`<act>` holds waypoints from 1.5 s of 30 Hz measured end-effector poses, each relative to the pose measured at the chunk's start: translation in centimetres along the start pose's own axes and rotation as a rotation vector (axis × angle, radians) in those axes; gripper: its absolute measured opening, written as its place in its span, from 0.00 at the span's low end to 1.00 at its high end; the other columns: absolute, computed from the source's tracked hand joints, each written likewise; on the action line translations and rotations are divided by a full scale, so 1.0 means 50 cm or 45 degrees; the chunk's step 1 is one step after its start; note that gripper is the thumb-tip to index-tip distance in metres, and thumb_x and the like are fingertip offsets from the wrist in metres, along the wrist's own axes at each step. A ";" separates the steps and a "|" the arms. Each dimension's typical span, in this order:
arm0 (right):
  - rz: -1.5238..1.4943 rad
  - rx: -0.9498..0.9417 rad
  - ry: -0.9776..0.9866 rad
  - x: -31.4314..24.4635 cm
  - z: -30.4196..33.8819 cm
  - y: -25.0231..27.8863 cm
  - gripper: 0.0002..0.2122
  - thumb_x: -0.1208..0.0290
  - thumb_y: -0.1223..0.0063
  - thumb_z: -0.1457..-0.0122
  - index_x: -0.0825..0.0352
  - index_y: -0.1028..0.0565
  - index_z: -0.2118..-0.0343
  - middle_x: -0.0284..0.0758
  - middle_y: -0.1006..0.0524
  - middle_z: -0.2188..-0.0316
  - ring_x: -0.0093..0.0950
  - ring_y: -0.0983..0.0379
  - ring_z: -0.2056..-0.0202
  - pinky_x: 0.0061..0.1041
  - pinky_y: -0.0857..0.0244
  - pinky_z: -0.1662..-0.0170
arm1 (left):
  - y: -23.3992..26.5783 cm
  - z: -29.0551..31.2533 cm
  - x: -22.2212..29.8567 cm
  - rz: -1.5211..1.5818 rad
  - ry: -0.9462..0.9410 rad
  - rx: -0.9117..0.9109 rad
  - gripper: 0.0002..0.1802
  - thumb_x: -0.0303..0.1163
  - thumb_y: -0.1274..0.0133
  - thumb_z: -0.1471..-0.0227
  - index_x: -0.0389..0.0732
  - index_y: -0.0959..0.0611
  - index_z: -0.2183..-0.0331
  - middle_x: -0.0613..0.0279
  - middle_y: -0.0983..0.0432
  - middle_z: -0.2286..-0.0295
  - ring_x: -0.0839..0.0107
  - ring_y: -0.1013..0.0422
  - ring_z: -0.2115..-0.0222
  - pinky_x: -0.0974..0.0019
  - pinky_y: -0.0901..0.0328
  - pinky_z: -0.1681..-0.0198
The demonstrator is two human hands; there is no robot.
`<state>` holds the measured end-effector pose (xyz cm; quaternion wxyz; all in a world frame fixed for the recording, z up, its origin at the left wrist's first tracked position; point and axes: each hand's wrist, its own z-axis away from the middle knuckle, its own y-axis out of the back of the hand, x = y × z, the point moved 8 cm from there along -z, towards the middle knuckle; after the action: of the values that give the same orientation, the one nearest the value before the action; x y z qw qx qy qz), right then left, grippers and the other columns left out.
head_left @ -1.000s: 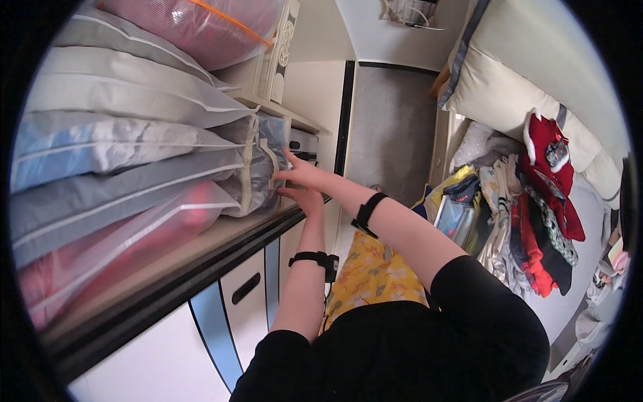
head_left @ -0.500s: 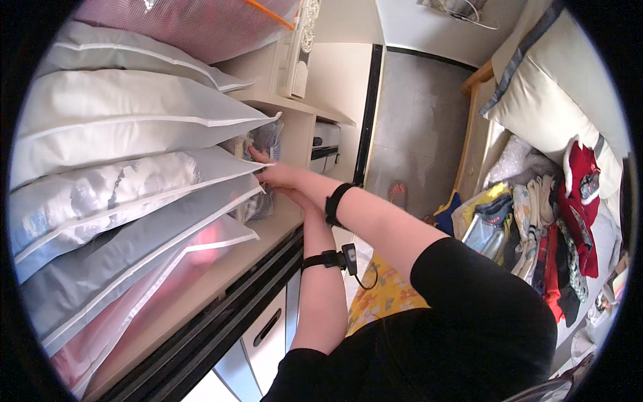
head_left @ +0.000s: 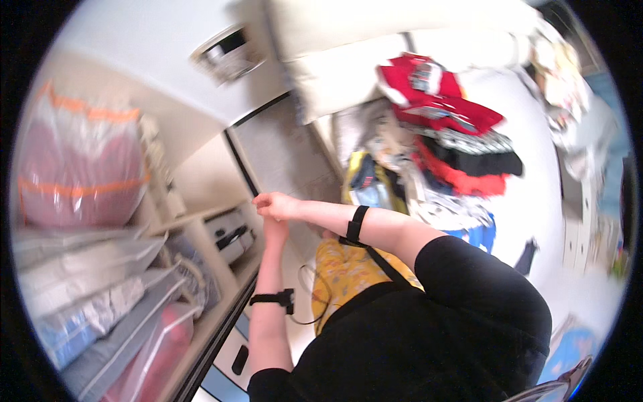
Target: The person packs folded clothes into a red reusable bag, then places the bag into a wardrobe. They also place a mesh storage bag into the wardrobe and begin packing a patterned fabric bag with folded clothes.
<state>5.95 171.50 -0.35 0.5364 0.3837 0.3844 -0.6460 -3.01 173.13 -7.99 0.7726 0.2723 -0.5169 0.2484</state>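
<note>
My right hand (head_left: 280, 206) and my left hand (head_left: 274, 226) meet in front of the open cupboard, beside its shelf compartment. The right hand lies over the left, its fingers curled together; whatever they may hold is hidden. Most of the left hand's fingers are covered by the right, and blur hides the rest. Left of the hands, on the shelf, stand several zipped storage bags (head_left: 80, 278) of pale, see-through material with soft things inside. A grey-and-clear bundle (head_left: 191, 268) sits at their inner end, apart from both hands.
A large clear bag with orange trim (head_left: 80, 181) stands at the upper left. Dark boxy things fill a small compartment (head_left: 230, 234). On the bed (head_left: 529, 221) to the right lie folded clothes, including a red garment (head_left: 435, 100). Cream pillows (head_left: 335, 74) rest at its far end.
Both hands have come out from between the storage bags and the compartment and now meet in front of the cupboard. My view has swung right, showing more of the bed.
</note>
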 end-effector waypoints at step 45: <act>-1.673 2.803 -0.331 0.682 1.636 -0.451 0.18 0.63 0.47 0.41 0.60 0.31 0.48 0.31 0.28 0.57 0.26 0.30 0.59 0.28 0.31 0.61 | -0.734 0.558 0.203 -0.996 -0.015 -2.017 0.27 0.32 0.49 0.43 0.37 0.32 0.43 0.57 0.31 0.48 0.73 0.33 0.53 0.71 0.39 0.51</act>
<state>-27.60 86.52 4.14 -0.4443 0.2962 -0.2870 -0.7953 6.39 128.55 4.33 0.7613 -0.1845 -0.4110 -0.4664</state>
